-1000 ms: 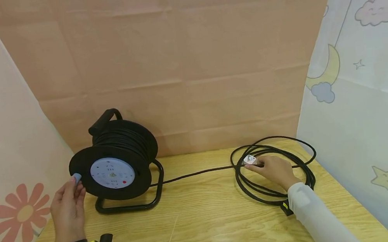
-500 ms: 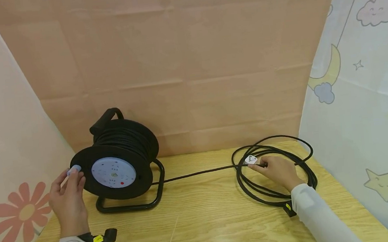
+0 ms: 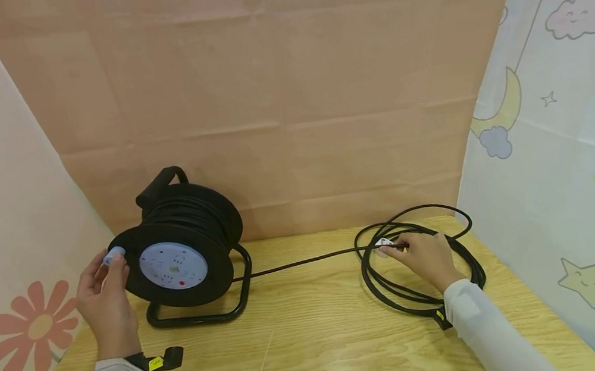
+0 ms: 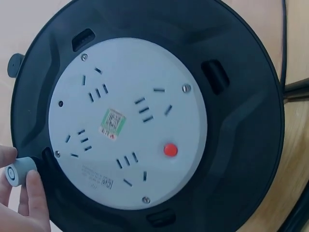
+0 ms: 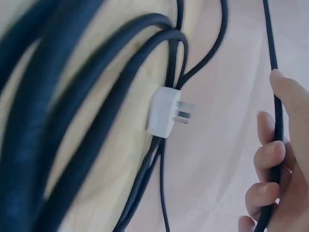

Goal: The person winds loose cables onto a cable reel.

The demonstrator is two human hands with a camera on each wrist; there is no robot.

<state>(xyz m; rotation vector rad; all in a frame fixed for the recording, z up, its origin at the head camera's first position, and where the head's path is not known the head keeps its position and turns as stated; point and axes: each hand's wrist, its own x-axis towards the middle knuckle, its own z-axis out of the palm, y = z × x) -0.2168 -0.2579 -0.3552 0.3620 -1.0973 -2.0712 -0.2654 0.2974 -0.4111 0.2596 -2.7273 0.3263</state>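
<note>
A black cable reel (image 3: 174, 245) stands on its tube frame at the left of the table, wound with black cable. Its grey-white socket plate (image 4: 125, 125) carries a red button (image 4: 170, 150). My left hand (image 3: 108, 299) pinches the grey crank knob (image 4: 21, 171) at the reel's edge between thumb and fingers. At the right, my right hand (image 3: 429, 259) grips the black cable (image 3: 305, 261), which runs across to the reel; in the right wrist view the fingers curl round it. A white plug (image 5: 164, 112) with metal pins lies among the loose cable coils (image 3: 372, 286).
The wooden table (image 3: 291, 341) fills the space between reel and coils. A peach backdrop (image 3: 279, 103) hangs behind. Printed sheets with a flower (image 3: 37, 327) at left and a star (image 3: 592, 282) at right close in the sides. The reel's carry handle (image 3: 157, 188) sticks up.
My left hand has carried the knob slightly upward as the reel turned; the red button shifted left and down. The right hand has lifted the cable a little, partly covering the plug.
</note>
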